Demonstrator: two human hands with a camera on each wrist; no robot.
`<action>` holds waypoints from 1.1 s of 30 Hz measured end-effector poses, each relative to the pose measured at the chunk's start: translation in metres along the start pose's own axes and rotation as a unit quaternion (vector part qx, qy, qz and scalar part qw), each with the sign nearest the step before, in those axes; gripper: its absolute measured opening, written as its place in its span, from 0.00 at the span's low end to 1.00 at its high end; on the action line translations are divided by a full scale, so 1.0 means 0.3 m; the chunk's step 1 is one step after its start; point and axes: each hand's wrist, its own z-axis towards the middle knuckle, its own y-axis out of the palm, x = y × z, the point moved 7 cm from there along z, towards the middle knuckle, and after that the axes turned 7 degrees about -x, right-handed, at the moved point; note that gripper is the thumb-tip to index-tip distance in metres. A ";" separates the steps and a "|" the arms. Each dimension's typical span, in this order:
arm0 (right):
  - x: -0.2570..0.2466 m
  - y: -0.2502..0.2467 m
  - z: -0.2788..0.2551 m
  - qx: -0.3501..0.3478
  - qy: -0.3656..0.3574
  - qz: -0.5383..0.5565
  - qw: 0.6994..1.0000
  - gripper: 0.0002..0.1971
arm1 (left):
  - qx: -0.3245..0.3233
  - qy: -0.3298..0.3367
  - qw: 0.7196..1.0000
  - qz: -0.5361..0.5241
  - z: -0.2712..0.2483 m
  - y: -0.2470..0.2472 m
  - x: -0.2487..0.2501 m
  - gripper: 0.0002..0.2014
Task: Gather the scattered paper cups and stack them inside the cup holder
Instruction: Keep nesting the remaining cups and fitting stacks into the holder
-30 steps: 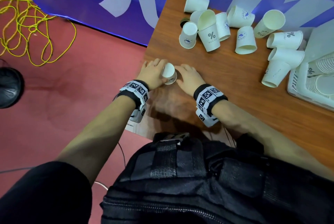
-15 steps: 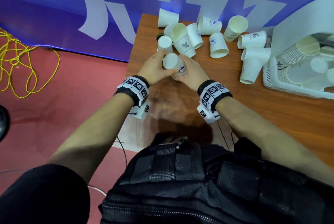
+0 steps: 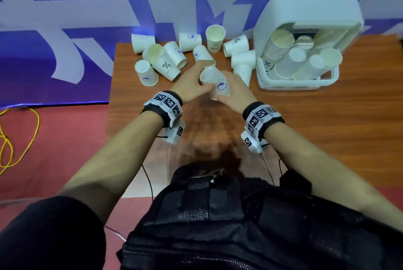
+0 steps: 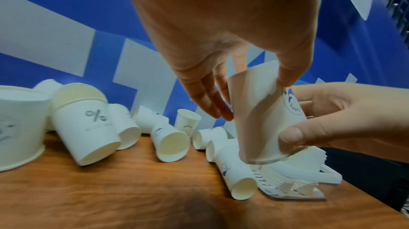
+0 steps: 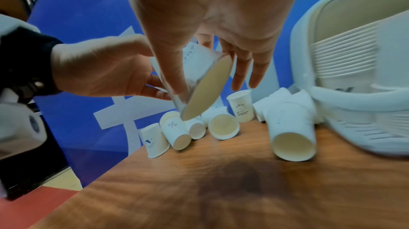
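paper cup (image 3: pixel 216 83) marked "sunny" held by both hands.

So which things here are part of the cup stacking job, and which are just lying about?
Job:
- white paper cup held by left hand and right hand
- scattered white paper cups
- white plastic cup holder

Lying about:
- yellow cord
- blue banner

Dim, bluish indoor light from above casts a soft dark shadow on the counter (image 3: pixel 305 117) near the person. Both wrist views are motion-blurred at the cups and strongly bowed at the edges. The head view is sharper, with wide-angle curving.
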 end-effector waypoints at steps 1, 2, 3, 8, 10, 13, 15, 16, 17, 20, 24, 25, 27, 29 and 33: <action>0.028 -0.030 -0.023 0.002 0.006 0.001 1.000 0.34 | -0.010 0.017 1.000 0.011 0.016 0.028 0.036 0.29; 0.055 -0.063 -0.046 0.005 0.010 0.000 1.000 0.35 | -0.020 0.032 0.999 0.027 0.034 0.057 0.073 0.30; 0.085 -0.095 -0.066 0.007 0.015 -0.002 1.000 0.35 | -0.029 0.043 0.998 0.041 0.054 0.086 0.110 0.30; 0.221 -0.272 -0.173 0.031 0.029 -0.004 0.999 0.37 | -0.049 0.033 0.997 0.052 0.156 0.224 0.252 0.28; 0.272 -0.342 -0.213 0.044 0.031 0.004 0.999 0.37 | -0.046 0.025 0.997 0.052 0.193 0.278 0.297 0.28; 0.337 -0.435 -0.261 0.059 0.026 0.024 0.998 0.38 | -0.044 0.029 0.996 0.066 0.244 0.357 0.377 0.28; 0.380 -0.491 -0.284 0.069 0.021 0.039 0.997 0.40 | -0.041 0.039 0.996 0.065 0.273 0.402 0.431 0.28; 0.403 -0.515 -0.294 0.073 0.021 0.045 0.996 0.40 | -0.040 0.040 0.997 0.060 0.289 0.422 0.450 0.27; 0.423 -0.539 -0.306 0.077 0.019 0.050 0.996 0.40 | -0.039 0.039 0.997 0.054 0.304 0.441 0.469 0.27; 0.486 -0.606 -0.334 0.095 0.015 0.066 0.993 0.39 | -0.025 0.036 0.998 0.040 0.352 0.495 0.523 0.28; 0.578 -0.682 -0.346 0.137 0.039 0.131 0.981 0.41 | 0.006 0.037 0.999 0.028 0.420 0.552 0.584 0.30; 0.598 -0.698 -0.348 0.147 0.047 0.154 0.976 0.41 | 0.013 0.040 0.999 0.026 0.438 0.565 0.598 0.30; 0.632 -0.728 -0.356 0.163 0.055 0.180 0.968 0.37 | 0.022 0.051 0.998 0.019 0.471 0.590 0.628 0.29; 0.655 -0.766 -0.367 0.184 0.052 0.177 0.965 0.30 | 0.019 0.061 0.997 0.033 0.506 0.614 0.661 0.28; 0.695 -0.840 -0.369 0.217 0.032 0.166 0.961 0.25 | -0.009 0.060 0.993 0.101 0.582 0.660 0.700 0.34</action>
